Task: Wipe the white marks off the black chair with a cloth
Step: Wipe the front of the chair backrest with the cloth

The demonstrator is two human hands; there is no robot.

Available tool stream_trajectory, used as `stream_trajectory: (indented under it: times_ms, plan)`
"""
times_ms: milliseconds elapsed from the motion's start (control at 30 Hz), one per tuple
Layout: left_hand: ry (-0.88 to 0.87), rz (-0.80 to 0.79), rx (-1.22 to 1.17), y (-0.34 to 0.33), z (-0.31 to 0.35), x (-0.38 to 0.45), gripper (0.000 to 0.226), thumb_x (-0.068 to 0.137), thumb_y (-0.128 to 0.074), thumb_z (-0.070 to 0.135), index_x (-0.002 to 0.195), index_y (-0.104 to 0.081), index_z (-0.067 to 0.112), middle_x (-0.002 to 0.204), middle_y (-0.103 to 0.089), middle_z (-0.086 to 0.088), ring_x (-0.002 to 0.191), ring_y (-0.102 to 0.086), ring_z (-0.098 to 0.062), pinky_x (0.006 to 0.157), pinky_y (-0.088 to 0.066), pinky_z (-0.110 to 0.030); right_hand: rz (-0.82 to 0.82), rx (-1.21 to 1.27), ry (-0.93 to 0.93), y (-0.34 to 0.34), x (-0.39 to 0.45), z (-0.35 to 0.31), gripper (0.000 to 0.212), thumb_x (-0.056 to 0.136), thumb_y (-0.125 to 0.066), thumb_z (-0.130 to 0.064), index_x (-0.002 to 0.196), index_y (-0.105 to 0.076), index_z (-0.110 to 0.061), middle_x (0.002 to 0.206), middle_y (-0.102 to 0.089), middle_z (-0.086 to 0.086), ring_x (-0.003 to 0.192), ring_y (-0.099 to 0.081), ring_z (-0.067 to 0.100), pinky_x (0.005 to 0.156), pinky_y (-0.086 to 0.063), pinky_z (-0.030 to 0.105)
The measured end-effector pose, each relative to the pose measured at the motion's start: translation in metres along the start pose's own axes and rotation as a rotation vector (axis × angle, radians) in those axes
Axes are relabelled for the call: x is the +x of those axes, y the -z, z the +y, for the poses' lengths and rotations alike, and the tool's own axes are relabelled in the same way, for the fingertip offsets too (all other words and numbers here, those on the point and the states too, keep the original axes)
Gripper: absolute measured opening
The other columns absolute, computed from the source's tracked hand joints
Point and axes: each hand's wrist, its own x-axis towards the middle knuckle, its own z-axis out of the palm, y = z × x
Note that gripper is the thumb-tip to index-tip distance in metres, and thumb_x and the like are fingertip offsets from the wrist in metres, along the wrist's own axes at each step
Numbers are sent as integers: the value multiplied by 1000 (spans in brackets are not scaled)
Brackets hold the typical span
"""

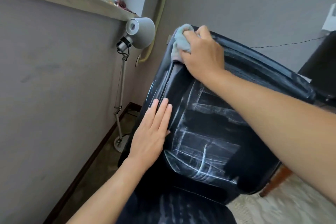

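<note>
**Chalky white still on seat; top rail under the cloth**

Black chair (205, 129) by the wall. My right hand (201, 54) grips the bunched pale cloth (181, 42) at the backrest's top left corner. Left hand (151, 132), fingers flat and straight, braces the left edge. Judgement: keep firm pressure, refold to clean cloth, then take the white marks (203, 151) on the seat.

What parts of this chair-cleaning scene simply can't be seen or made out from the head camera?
- The cloth: mostly covered by the right hand gripping it.
- The chair back corner under that hand: any marks hidden.
- The armrest under the flat left hand: covered.
- The lower seat: cut off by the bottom edge, blurred.
- The lamp base: partly behind the chair.
</note>
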Motion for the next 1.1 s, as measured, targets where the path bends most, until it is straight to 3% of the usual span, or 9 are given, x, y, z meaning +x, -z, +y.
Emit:
stream_trajectory:
  times_ms: [100, 167, 300, 433, 533, 767, 900, 967, 1100]
  plan:
    - [-13, -39, 55, 0, 3, 4, 76, 110, -44, 30, 164, -1, -1, 173, 4, -21, 160, 6, -43, 128, -20, -55, -41, -7, -32, -22, -29, -16, 45, 98, -56, -52, 125, -59, -16, 117, -49, 10, 81, -58, 33, 65, -40, 36]
    - [-3, -44, 48, 1, 2, 4, 75, 110, -41, 35, 165, -4, 0, 174, 4, -20, 160, 7, -41, 129, -18, -54, -64, -10, 118, -26, -56, -23, 49, 91, -64, -59, 111, -64, -15, 107, -52, 10, 71, -59, 32, 57, -41, 37]
    - [-33, -27, 44, 3, 1, 4, 74, 111, -36, 42, 165, -4, 3, 174, 6, -16, 161, 7, -37, 130, -17, -51, -60, -88, 292, -18, -49, -4, 40, 89, -71, -53, 102, -66, -15, 97, -56, 10, 66, -63, 33, 52, -38, 34]
    - [-33, -27, 37, 3, -1, 2, 73, 112, -33, 43, 166, -1, 5, 175, 8, -14, 161, 9, -36, 129, -19, -51, 61, -145, -200, -6, 2, 35, 38, 100, -55, -45, 124, -60, -17, 124, -51, 13, 94, -62, 40, 71, -38, 38]
    - [-23, -16, -2, 2, 0, 4, 73, 111, -34, 43, 166, -3, 5, 175, 5, -13, 161, 8, -35, 128, -22, -52, 95, -89, -317, -14, -5, 38, 36, 102, -54, -41, 123, -59, -13, 123, -52, 12, 94, -61, 39, 73, -38, 37]
    - [-12, 0, -40, 2, 3, 3, 72, 111, -32, 43, 166, -5, 6, 175, 3, -11, 162, 6, -33, 130, -20, -50, -33, -14, 241, -20, -52, 23, 36, 94, -64, -48, 105, -66, -13, 97, -55, 10, 61, -48, 27, 52, -45, 35]
    - [-18, -5, -50, 3, 3, 3, 71, 111, -31, 44, 166, -6, 6, 176, 2, -10, 162, 7, -33, 130, -18, -50, 85, -56, -316, -13, -6, 44, 36, 101, -53, -40, 130, -57, -17, 125, -52, 12, 95, -62, 40, 73, -39, 39]
    - [-16, -13, -46, 3, 3, 3, 72, 111, -31, 44, 166, -4, 6, 176, 4, -11, 162, 8, -33, 130, -17, -50, 104, -20, -423, -15, -8, 36, 36, 101, -55, -36, 130, -56, -14, 129, -50, 13, 100, -62, 40, 75, -40, 39]
    - [-18, -3, -26, 1, 3, 2, 72, 111, -31, 43, 166, -6, 4, 175, 2, -13, 161, 7, -34, 130, -14, -49, 117, -28, 6, -37, -73, 9, 28, 92, -69, -28, 111, -63, -10, 104, -54, 14, 73, -61, 35, 52, -51, 41]
